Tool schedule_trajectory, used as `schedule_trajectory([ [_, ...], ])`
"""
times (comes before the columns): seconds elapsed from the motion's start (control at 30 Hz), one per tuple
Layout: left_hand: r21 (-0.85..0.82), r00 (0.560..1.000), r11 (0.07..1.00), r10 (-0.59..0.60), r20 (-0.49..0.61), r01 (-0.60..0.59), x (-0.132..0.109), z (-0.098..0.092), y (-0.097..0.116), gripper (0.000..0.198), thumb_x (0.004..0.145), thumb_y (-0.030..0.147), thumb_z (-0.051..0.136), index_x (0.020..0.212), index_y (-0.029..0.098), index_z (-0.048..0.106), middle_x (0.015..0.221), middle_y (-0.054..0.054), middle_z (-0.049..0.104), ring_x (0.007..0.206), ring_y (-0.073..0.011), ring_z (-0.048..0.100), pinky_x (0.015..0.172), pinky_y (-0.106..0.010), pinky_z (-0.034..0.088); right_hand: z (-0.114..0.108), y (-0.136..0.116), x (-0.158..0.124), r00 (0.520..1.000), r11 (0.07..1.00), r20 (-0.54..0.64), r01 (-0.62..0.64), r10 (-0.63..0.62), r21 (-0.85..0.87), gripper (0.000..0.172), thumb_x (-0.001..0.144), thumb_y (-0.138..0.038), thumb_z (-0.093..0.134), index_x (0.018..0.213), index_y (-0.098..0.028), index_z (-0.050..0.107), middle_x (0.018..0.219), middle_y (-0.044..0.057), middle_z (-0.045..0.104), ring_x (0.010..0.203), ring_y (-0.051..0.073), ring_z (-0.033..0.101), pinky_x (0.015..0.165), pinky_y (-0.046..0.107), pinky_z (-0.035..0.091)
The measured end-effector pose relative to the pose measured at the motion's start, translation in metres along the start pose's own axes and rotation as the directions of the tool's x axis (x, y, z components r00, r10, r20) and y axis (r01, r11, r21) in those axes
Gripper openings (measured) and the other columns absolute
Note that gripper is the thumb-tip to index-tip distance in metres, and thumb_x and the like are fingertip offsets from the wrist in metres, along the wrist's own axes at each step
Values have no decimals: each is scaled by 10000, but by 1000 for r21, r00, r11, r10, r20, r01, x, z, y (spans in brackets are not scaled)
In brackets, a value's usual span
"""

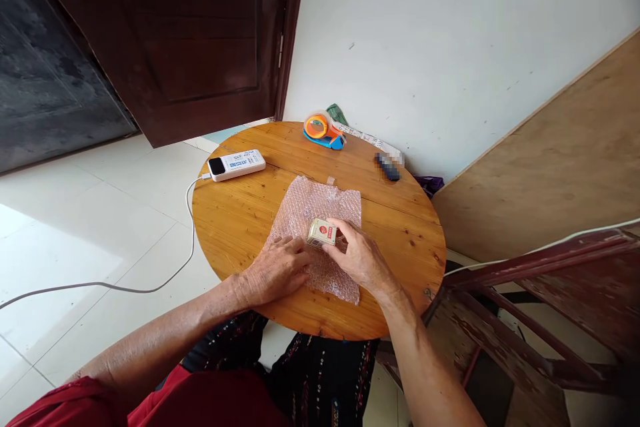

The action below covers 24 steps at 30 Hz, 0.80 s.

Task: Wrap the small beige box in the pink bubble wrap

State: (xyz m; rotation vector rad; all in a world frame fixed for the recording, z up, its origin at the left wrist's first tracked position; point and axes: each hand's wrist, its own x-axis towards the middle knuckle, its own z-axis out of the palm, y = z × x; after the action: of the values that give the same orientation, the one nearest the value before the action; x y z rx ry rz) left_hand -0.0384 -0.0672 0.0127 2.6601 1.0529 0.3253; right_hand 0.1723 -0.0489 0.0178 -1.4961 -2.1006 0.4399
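My right hand (363, 257) grips a small cream box (321, 232) with a red emblem and red lettering, thumb and fingers on its right end. The box is just above or on a sheet of clear bubble wrap (333, 203); I cannot tell whether it touches. My left hand (280, 267) rests palm down on the lower left part of the sheet, its fingers bent and lying on the plastic close to the box's left end. The sheet is spread over the round wooden table (230, 220), and my hands hide parts of it.
An orange and blue tape dispenser (324, 130) stands at the table's back. A white power bank (237, 165) with a cable (190, 213) lies at the left. A dark, blurred-out object (387, 167) is at the back right. A wooden railing (540, 260) stands right of the table.
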Motion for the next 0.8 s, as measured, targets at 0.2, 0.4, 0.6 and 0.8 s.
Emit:
schedule_trajectory([
  [0.2, -101, 998, 993, 61, -18, -62, -14, -13, -5, 165, 869, 273, 627, 1007, 197, 675, 1094, -79, 632, 1029, -237, 571, 930, -387, 470, -6, -7, -14, 996, 998, -80, 45, -48, -39, 539, 830, -216, 621, 1354, -218, 494, 1322, 128, 590, 1229, 286, 566, 1030, 480, 472],
  [0.4, -70, 999, 997, 32, -7, -33, -45, -26, -14, 331, 802, 242, 660, 1128, 201, 626, 1175, -97, 602, 1055, -267, 524, 941, -435, 437, -14, -28, -75, 978, 960, 98, 200, -184, -198, 448, 845, -247, 632, 1287, -230, 564, 1347, 104, 587, 1184, 292, 579, 973, 477, 495],
  [0.6, -42, 994, 999, 10, -110, -15, -40, -12, -15, 485, 776, 232, 666, 1247, 193, 554, 1285, -128, 565, 1155, -299, 495, 969, -467, 424, 9, -34, -80, 966, 882, -68, 196, -248, -428, 256, 926, -109, 469, 1049, -204, 672, 1141, 106, 710, 969, 257, 651, 877, 436, 459],
  [0.8, -26, 984, 1000, 1, -176, -6, -16, -11, -13, 402, 810, 275, 688, 1192, 191, 595, 1303, -124, 565, 1187, -305, 499, 976, -471, 435, 3, -32, -60, 965, 960, -202, 110, -165, -258, 228, 963, -180, 435, 946, -223, 658, 1010, 76, 734, 897, 221, 667, 816, 370, 476],
])
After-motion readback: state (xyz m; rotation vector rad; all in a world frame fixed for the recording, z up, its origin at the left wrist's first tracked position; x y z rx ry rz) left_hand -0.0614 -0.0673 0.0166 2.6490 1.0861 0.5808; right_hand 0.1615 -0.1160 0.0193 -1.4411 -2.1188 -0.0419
